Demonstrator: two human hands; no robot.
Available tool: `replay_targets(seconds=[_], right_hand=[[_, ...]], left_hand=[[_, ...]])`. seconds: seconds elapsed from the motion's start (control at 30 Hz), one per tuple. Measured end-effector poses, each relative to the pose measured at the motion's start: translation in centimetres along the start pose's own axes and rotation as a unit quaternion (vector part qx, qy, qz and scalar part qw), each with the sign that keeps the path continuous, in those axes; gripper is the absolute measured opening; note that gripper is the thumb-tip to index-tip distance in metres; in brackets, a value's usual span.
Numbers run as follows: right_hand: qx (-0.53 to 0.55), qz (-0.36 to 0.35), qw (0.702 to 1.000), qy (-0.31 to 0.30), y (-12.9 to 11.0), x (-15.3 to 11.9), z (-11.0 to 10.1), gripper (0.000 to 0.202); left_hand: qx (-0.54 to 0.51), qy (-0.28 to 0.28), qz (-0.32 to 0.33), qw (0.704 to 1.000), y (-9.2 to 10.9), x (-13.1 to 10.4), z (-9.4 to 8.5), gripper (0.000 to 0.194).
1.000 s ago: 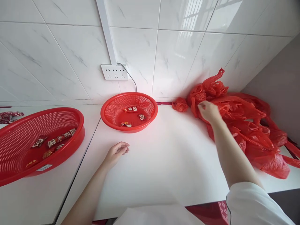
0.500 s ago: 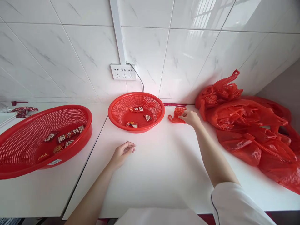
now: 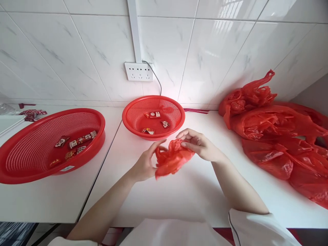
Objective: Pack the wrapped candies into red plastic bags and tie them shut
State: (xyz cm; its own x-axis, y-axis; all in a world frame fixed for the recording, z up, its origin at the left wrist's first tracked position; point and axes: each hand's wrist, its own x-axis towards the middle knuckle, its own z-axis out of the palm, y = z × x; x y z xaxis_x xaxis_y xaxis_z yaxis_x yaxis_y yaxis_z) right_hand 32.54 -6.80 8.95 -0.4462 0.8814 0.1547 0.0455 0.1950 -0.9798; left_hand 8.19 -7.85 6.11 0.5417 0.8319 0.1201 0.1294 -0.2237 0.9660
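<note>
A small crumpled red plastic bag (image 3: 173, 159) is up in front of me, over the white tabletop. My right hand (image 3: 201, 143) pinches the bag's upper right part between thumb and fingers. My left hand (image 3: 146, 162) is curved round the bag's left edge, its fingers and thumb apart. The bag's folds partly hide the left thumb tip. Just beyond my hands stands a round red plastic basket (image 3: 128, 124) with perforated sides, holding several small wrapped snack packets (image 3: 155, 115).
At the left stands a larger red basket (image 3: 15, 177) with several snack packets (image 3: 82, 139). Bulging red plastic bags (image 3: 276, 126) are piled at the right. Dark red strips (image 3: 196, 110) lie along the wall beneath a white socket panel (image 3: 138, 71). A seam divides the white table (image 3: 143, 205).
My right hand has lifted the small red bag off the table and brought it left, toward me. My left hand has risen to meet it, its fingers spreading around the bag's edge.
</note>
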Motion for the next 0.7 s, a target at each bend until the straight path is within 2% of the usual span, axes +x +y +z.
replay_targets(seconds=[0.07,0.13,0.23,0.3,0.37,0.43,0.47,0.53,0.6,0.7], right_hand=[[0.006,0.008,0.997,0.072,0.8,0.6,0.2,0.024],[-0.029,0.033,0.989,0.144,1.2,1.2,-0.1,0.026],[-0.142,0.050,0.964,0.218,1.0,1.5,-0.6,0.022],[-0.222,0.008,0.942,0.253,0.2,1.5,-0.2,0.022],[-0.269,-0.058,0.935,0.226,-0.5,1.5,1.0,0.031],[-0.278,-0.113,0.944,0.138,-0.9,1.6,2.4,0.050],[-0.269,-0.125,0.950,0.097,-0.8,1.7,3.0,0.052],[-0.228,-0.114,0.965,0.054,-0.4,2.0,3.6,0.034],[-0.152,-0.085,0.984,0.049,0.2,2.2,3.1,0.024],[-0.053,-0.055,0.994,0.077,0.5,2.0,1.1,0.024]], left_hand=[[-0.087,0.015,-0.051,0.995,-0.4,0.0,0.0,0.054],[-0.176,0.082,-0.099,0.976,-1.0,-0.1,-0.3,0.037],[-0.234,0.167,-0.137,0.948,-1.7,-0.3,-1.0,0.032],[-0.205,0.174,-0.148,0.952,-1.9,-0.4,-1.4,0.030],[-0.160,0.155,-0.146,0.964,-2.0,-0.6,-1.4,0.031],[-0.130,0.122,-0.128,0.975,-2.0,-0.6,-1.4,0.034],[-0.122,0.111,-0.122,0.979,-2.0,-0.7,-1.3,0.036],[-0.117,0.106,-0.127,0.979,-2.2,-0.8,-1.4,0.038],[-0.121,0.120,-0.148,0.974,-2.6,-1.1,-1.9,0.039],[-0.093,0.119,-0.205,0.967,-3.0,-1.8,-3.4,0.040]])
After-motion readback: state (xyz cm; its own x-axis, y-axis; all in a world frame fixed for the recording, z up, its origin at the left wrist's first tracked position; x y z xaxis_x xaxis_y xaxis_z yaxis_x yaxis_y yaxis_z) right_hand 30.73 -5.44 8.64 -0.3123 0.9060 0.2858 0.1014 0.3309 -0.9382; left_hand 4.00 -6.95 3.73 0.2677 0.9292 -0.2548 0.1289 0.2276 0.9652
